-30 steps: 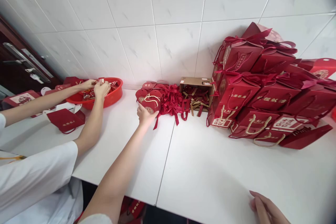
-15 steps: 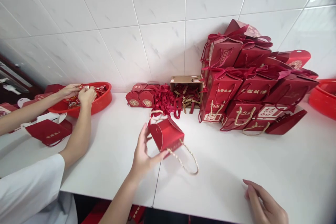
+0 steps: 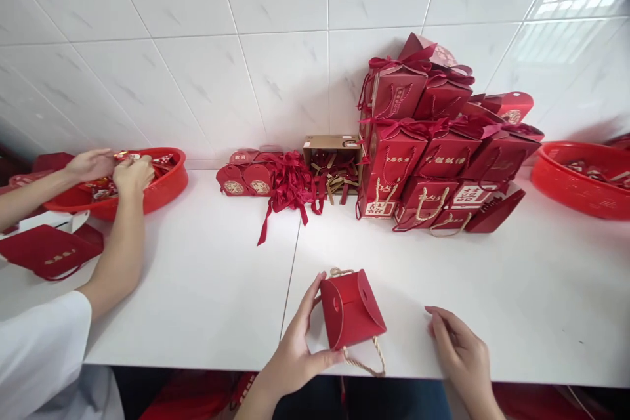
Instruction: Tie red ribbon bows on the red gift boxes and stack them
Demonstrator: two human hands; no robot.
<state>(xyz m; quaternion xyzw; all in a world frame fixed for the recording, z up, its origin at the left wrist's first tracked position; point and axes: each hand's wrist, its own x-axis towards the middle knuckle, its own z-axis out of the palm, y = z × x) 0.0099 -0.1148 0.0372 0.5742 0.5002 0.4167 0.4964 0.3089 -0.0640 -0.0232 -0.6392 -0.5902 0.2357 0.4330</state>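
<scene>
A small red gift box (image 3: 352, 315) with folded-in flaps and twisted gold cord handles is near the table's front edge. My left hand (image 3: 300, 341) is closed around its left side, thumb at the front and fingers at the back. To the right of the box, apart from it, my right hand (image 3: 460, 348) hovers by the front edge. Its fingers are curled in and the thumb lies close to the index finger, with nothing visible in them.
Stacked red gift boxes (image 3: 418, 151) stand against the wall. Beside them are a cardboard box (image 3: 332, 142) of ribbons, loose red ribbons (image 3: 293, 187) and small red boxes (image 3: 243, 177). A co-worker's hands (image 3: 132, 174) are over the left red basket (image 3: 170, 187). Another red basket (image 3: 571, 190) is at right.
My left hand has brought the red gift box nearer to me and turned it. My right hand stays near the front edge. The view has shifted to the right.
</scene>
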